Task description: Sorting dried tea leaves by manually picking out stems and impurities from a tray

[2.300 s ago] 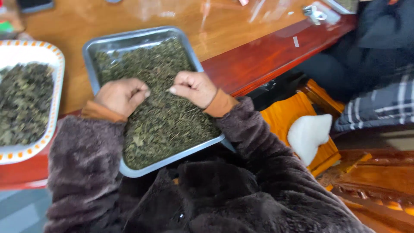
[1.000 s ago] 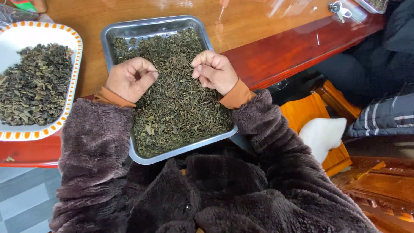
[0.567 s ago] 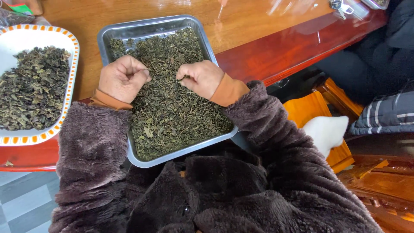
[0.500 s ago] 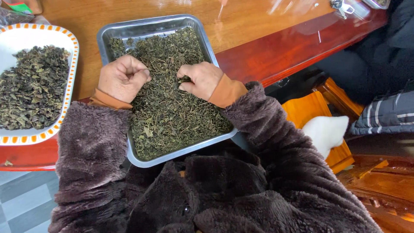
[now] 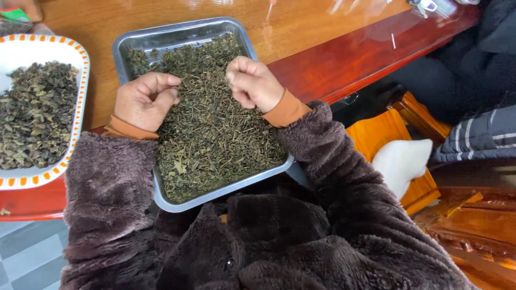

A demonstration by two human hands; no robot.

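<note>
A grey metal tray (image 5: 134, 45) full of dried green tea leaves (image 5: 209, 134) rests on the wooden table's near edge. My left hand (image 5: 144, 101) lies on the leaves at the tray's left side, fingers curled into a loose fist around some of them. My right hand (image 5: 253, 83) hovers just over the pile at the tray's right side, fingers bent and pinched together, apparently on a few bits of leaf. Both arms wear fuzzy brown sleeves with orange cuffs.
A white dish with an orange-patterned rim (image 5: 72, 48) holds darker dried leaves at the left. The red-brown table edge (image 5: 365, 53) runs to the right. An orange wooden stool (image 5: 381, 134) with a white cloth (image 5: 400, 161) stands beside a seated person's dark clothing (image 5: 473, 70).
My right hand has lifted off the leaves and drawn up toward the far right of the tray. My left hand has stayed at the left side, still curled.
</note>
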